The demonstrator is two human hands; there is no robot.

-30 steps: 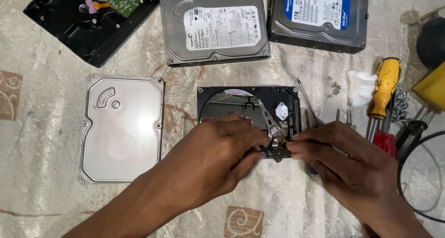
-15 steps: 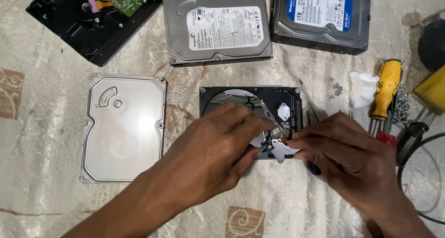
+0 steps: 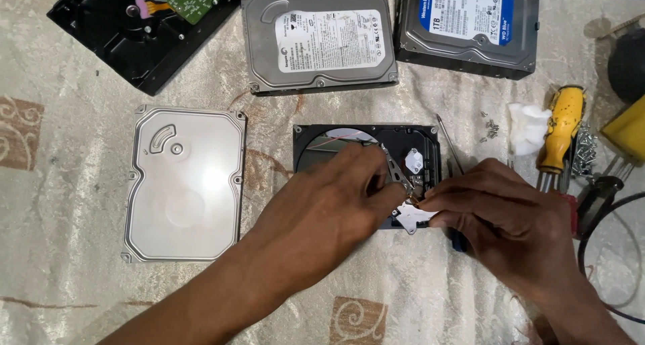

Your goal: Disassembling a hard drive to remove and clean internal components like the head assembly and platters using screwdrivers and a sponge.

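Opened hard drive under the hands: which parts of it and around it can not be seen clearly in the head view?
Head view only:
- Opened hard drive: its near half is hidden by the left hand.
- Small metal part: both hands' fingertips cover it, so its grip is unclear.
- Right hand: hides a dark tool beneath it.
- Loose screws: too small to count.
- Black casing: cut off by the top edge.

Both hands meet over the opened hard drive [image 3: 322, 150] near the cloth-covered desk's [image 3: 67, 291] front edge — the left hand [image 3: 329, 204] and right hand [image 3: 504, 217] pinch a small metal piece [image 3: 413, 214] at its corner. The removed silver lid [image 3: 185, 184] lies to the left; two closed drives [image 3: 319, 39] sit along the back edge, a yellow-handled screwdriver [image 3: 561, 126] toward the right edge.
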